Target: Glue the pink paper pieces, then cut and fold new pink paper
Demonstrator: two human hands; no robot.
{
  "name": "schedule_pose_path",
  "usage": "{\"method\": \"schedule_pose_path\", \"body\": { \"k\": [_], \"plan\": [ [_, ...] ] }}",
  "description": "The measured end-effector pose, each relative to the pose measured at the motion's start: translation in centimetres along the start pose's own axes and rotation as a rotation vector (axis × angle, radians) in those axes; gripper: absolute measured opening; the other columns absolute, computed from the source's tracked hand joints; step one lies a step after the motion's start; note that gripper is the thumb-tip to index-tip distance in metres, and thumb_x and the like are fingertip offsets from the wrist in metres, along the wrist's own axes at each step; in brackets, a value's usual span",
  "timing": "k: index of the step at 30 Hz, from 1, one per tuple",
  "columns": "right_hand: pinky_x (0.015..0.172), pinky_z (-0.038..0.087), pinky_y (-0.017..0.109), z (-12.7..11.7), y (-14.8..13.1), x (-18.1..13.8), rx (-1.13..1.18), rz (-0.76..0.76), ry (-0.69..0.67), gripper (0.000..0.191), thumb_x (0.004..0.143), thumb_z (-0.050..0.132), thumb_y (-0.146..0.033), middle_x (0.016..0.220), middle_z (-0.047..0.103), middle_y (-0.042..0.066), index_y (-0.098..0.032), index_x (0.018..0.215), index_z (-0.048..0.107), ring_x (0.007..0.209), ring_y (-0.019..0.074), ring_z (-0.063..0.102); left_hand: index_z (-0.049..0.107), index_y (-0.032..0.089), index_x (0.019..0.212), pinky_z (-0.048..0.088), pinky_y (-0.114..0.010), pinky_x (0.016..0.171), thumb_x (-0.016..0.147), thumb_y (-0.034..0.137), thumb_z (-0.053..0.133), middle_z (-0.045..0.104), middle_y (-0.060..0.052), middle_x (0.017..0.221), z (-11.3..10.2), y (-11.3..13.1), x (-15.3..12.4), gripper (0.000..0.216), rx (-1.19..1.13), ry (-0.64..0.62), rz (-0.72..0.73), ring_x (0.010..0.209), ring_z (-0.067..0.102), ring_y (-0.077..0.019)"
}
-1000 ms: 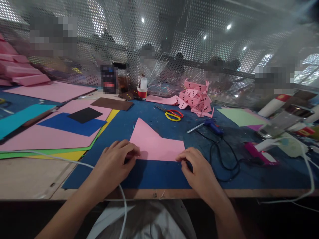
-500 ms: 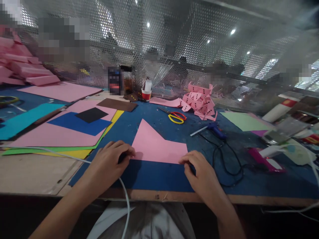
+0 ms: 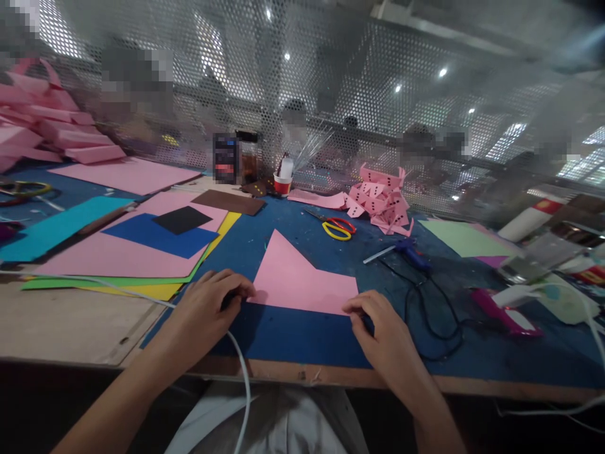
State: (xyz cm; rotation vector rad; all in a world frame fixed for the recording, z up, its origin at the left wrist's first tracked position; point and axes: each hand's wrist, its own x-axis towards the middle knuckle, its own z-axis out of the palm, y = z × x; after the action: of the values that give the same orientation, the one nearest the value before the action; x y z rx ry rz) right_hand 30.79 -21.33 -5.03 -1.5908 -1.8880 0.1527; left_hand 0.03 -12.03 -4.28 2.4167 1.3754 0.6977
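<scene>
A pink sheet of paper (image 3: pixel 302 284) with an irregular outline, peaked at its upper left, lies in front of me on the blue work surface. At its lower left corner is my left hand (image 3: pixel 210 302), fingers curled with the tips on the paper. My right hand (image 3: pixel 380 325) holds the lower right corner the same way, thumb and fingers close together. Beyond the sheet rest scissors (image 3: pixel 338 228) with red and yellow handles. To the right lies a blue glue gun (image 3: pixel 412 253) with a glue stick in it and a black cord.
Coloured sheets, with a black piece (image 3: pixel 183 219) on top, are stacked at left. Pink strips with dark dots (image 3: pixel 380 198) are heaped at the back, beside a red-and-white cup (image 3: pixel 282 183). A white cable (image 3: pixel 243 372) hangs over the front edge. A perforated metal screen (image 3: pixel 321 82) stands behind.
The view has shifted slightly, so the bench items sit a little further right and lower. Both hands stay at the pink sheet's lower corners.
</scene>
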Motion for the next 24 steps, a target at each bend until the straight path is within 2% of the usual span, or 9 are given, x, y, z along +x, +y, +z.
{"method": "schedule_pose_path", "body": {
  "k": [5, 8, 10, 12, 14, 17, 19, 21, 24],
  "plan": [
    [0.093, 0.046, 0.044, -0.8, -1.5, 1.4, -0.135, -0.051, 0.046, 0.021, 0.093, 0.055, -0.018, 0.114, 0.064, 0.008, -0.024, 0.113, 0.06, 0.108, 0.0261, 0.058, 0.066, 0.024, 0.098, 0.044, -0.038, 0.086, 0.092, 0.028, 0.045, 0.069, -0.004, 0.104, -0.7, 0.1, 0.3, 0.022, -0.048, 0.005, 0.035, 0.099, 0.06, -0.0256],
    [0.101, 0.043, 0.047, -1.3, -2.3, 3.4, -0.198, -0.092, -0.066, 0.034, 0.095, 0.059, -0.027, 0.13, 0.061, 0.009, -0.025, 0.129, 0.056, 0.121, 0.0277, 0.054, 0.067, 0.024, 0.101, 0.045, -0.04, 0.088, 0.092, 0.029, 0.045, 0.069, -0.005, 0.108, -1.6, 0.4, 1.7, 0.024, 0.003, 0.006, 0.087, 0.102, 0.06, -0.027],
    [0.106, 0.04, 0.048, -1.4, -2.3, 4.8, -0.238, -0.083, -0.187, 0.044, 0.094, 0.062, -0.033, 0.138, 0.057, 0.012, -0.021, 0.136, 0.053, 0.128, 0.0288, 0.051, 0.068, 0.024, 0.102, 0.044, -0.042, 0.092, 0.091, 0.028, 0.046, 0.07, -0.006, 0.11, -2.1, 0.6, 3.2, 0.025, 0.064, 0.001, 0.141, 0.104, 0.06, -0.0284],
    [0.108, 0.038, 0.047, -1.3, -1.9, 5.9, -0.274, -0.075, -0.292, 0.049, 0.093, 0.064, -0.038, 0.139, 0.057, 0.014, -0.017, 0.137, 0.054, 0.13, 0.0298, 0.05, 0.069, 0.023, 0.103, 0.043, -0.044, 0.095, 0.091, 0.026, 0.046, 0.07, -0.007, 0.112, -2.5, 0.6, 4.8, 0.026, 0.12, -0.038, 0.196, 0.108, 0.059, -0.0298],
    [0.105, 0.039, 0.045, -1.2, -1.4, 6.5, -0.285, -0.081, -0.317, 0.052, 0.092, 0.065, -0.042, 0.135, 0.059, 0.014, -0.018, 0.137, 0.054, 0.127, 0.0292, 0.052, 0.07, 0.022, 0.103, 0.042, -0.046, 0.096, 0.092, 0.024, 0.045, 0.071, -0.009, 0.111, -2.6, 0.5, 6.4, 0.027, 0.147, -0.098, 0.258, 0.109, 0.059, -0.0303],
    [0.099, 0.042, 0.041, -1.2, -0.8, 6.8, -0.271, -0.071, -0.297, 0.051, 0.089, 0.068, -0.044, 0.125, 0.062, 0.011, -0.02, 0.132, 0.058, 0.117, 0.027, 0.057, 0.069, 0.02, 0.106, 0.042, -0.046, 0.099, 0.091, 0.022, 0.044, 0.069, -0.01, 0.115, -1.8, 0.1, 8.8, 0.03, 0.146, -0.142, 0.329, 0.112, 0.057, -0.0301],
    [0.096, 0.043, 0.039, -1.2, -0.5, 7.0, -0.251, -0.064, -0.292, 0.05, 0.086, 0.071, -0.044, 0.121, 0.062, 0.01, -0.02, 0.129, 0.06, 0.113, 0.0256, 0.057, 0.067, 0.019, 0.116, 0.039, -0.045, 0.103, 0.09, 0.018, 0.041, 0.066, -0.011, 0.124, -0.7, -0.4, 10.3, 0.036, 0.134, -0.169, 0.373, 0.117, 0.056, -0.0283],
    [0.094, 0.043, 0.038, -1.1, -0.2, 7.2, -0.229, -0.062, -0.301, 0.051, 0.083, 0.074, -0.045, 0.117, 0.061, 0.009, -0.02, 0.126, 0.062, 0.11, 0.0249, 0.057, 0.065, 0.021, 0.123, 0.039, -0.043, 0.105, 0.088, 0.015, 0.044, 0.064, -0.011, 0.128, 0.5, -0.9, 11.7, 0.041, 0.132, -0.192, 0.396, 0.119, 0.056, -0.0265],
    [0.092, 0.043, 0.036, -0.8, 0.4, 7.9, -0.186, -0.058, -0.287, 0.048, 0.079, 0.077, -0.04, 0.11, 0.061, 0.007, -0.021, 0.122, 0.065, 0.105, 0.0234, 0.058, 0.066, 0.024, 0.123, 0.037, -0.043, 0.106, 0.084, 0.011, 0.046, 0.064, -0.009, 0.129, 2.0, -1.6, 13.2, 0.045, 0.133, -0.233, 0.423, 0.121, 0.055, -0.0264]
  ]
}}
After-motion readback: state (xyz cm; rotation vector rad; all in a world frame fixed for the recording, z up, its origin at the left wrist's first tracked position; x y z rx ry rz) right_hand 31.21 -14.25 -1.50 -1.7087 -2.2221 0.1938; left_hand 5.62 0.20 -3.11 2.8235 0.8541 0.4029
